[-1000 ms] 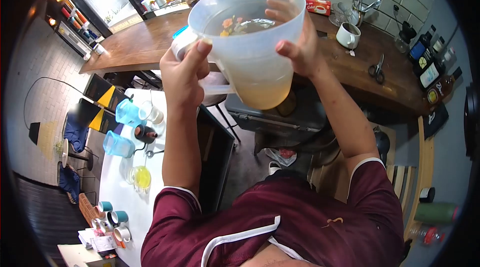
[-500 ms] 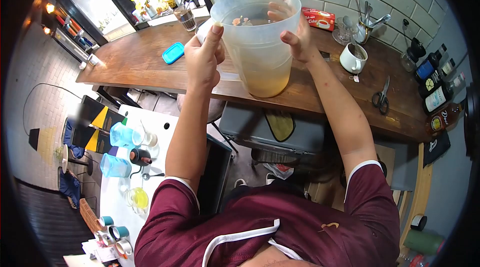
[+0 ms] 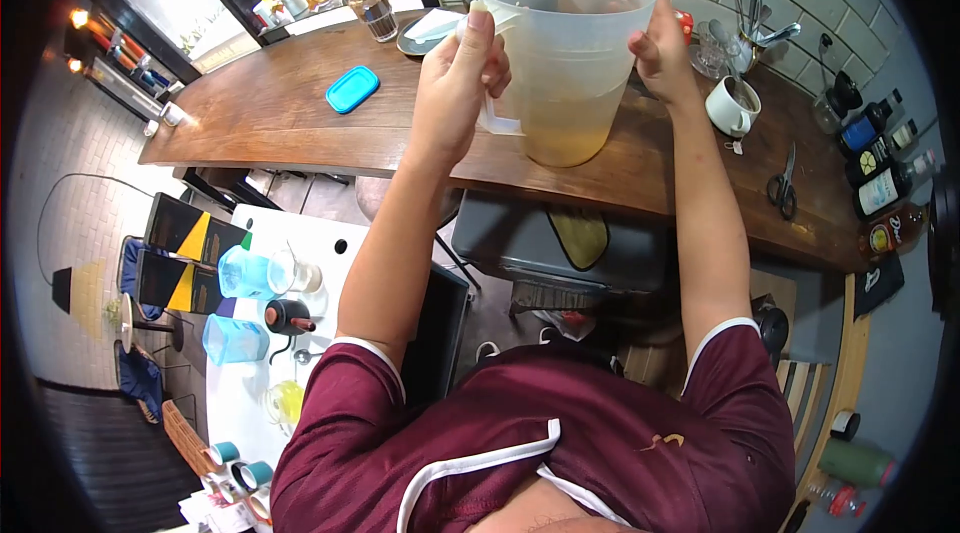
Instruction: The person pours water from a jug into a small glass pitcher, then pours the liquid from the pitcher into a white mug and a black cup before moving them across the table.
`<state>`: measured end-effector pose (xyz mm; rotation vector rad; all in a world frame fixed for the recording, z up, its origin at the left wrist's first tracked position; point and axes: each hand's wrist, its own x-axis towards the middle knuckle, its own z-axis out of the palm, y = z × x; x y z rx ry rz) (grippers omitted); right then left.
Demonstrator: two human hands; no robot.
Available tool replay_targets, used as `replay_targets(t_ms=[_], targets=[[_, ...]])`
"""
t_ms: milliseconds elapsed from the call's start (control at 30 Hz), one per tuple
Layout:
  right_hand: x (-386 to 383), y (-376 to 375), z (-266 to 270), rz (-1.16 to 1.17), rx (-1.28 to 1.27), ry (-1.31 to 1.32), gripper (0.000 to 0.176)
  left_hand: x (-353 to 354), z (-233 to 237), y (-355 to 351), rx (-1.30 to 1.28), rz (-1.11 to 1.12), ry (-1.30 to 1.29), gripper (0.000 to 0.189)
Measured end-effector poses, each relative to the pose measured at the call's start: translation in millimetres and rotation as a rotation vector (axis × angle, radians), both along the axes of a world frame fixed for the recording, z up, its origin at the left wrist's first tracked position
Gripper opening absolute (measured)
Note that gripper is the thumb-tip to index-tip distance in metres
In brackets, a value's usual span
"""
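A large translucent plastic pitcher (image 3: 572, 73), part full of pale yellow-brown liquid, is between my two hands over the wooden counter. My left hand (image 3: 455, 83) is closed around its handle, thumb up on top near the rim. On the opposite side my right hand (image 3: 665, 58) presses against the wall just below the rim, with some fingers hidden behind the pitcher. A blue lid (image 3: 352, 90) lies on the counter to the left. Right of the pitcher stands a white mug (image 3: 732, 107) with a tea bag tag hanging outside.
Black scissors (image 3: 783, 188), a utensil holder (image 3: 744, 51) and several bottles (image 3: 880, 183) are on the right of the counter (image 3: 260, 113). Behind the pitcher are a dark plate (image 3: 412, 41) and a glass of dark drink (image 3: 378, 19). A white table (image 3: 300, 233) with jugs stands lower left.
The pitcher and both hands have moved right, and its handle shows more. My right hand's spread fingers have come against the pitcher's side. A dark plate behind it has come into view.
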<state>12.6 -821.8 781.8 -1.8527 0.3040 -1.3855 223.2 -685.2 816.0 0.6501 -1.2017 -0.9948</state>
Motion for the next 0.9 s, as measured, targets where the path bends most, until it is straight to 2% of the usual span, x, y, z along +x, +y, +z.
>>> replay_targets(t_ms=[67,100,133,167,200,233,300,333,400,433,500,533,600,633,667,733,900], targets=[[-1,33,2,-0.476,-0.168,-0.252,0.068,3,4,9,0.067,0.055,-0.103,0.041],[5,50,-5,-0.59,-0.186,-0.385,0.051,16,0,12,0.01,0.152,-0.305,0.041],[14,69,-13,-0.7,-0.206,-0.518,0.035,22,2,20,-0.028,0.264,-0.383,0.038],[27,90,-15,-0.739,-0.265,-0.541,0.024,34,0,27,-0.029,0.338,-0.429,0.037],[41,111,-17,-0.549,-0.197,-0.527,0.021,48,-2,35,-0.03,0.414,-0.478,0.036],[55,126,-20,-0.567,-0.185,-0.328,0.018,61,-5,45,-0.009,0.439,-0.414,0.038],[91,148,-12,-0.534,-0.095,-0.124,0.036,85,-15,64,0.031,0.481,-0.266,0.041],[106,147,-15,-0.463,-0.051,-0.142,0.042,92,-17,76,0.058,0.447,-0.152,0.035],[124,148,-9,-0.327,0.028,-0.043,0.039,98,-19,94,0.035,0.464,-0.161,0.037],[130,143,-9,-0.329,0.029,-0.046,0.039,100,-20,100,0.034,0.462,-0.163,0.037],[140,134,-9,-0.291,0.204,-0.163,0.035,102,-22,110,0.026,0.428,-0.114,0.037],[141,134,-8,-0.292,0.202,-0.166,0.035,105,-24,113,0.022,0.426,-0.115,0.037],[136,133,-5,-0.41,0.112,-0.085,0.02,111,-32,115,0.033,0.396,-0.054,0.036],[132,134,-4,-0.345,0.122,-0.196,0.021,115,-36,116,0.054,0.407,-0.04,0.035],[124,137,-3,-0.346,0.117,-0.192,0.021,118,-40,117,0.05,0.406,-0.034,0.035],[100,141,2,-0.312,0.263,-0.27,0.03,121,-48,117,0.107,0.421,-0.011,0.034],[39,142,12,-0.463,0.336,-0.284,0.036,119,-64,118,0.17,0.393,0.019,0.034]])
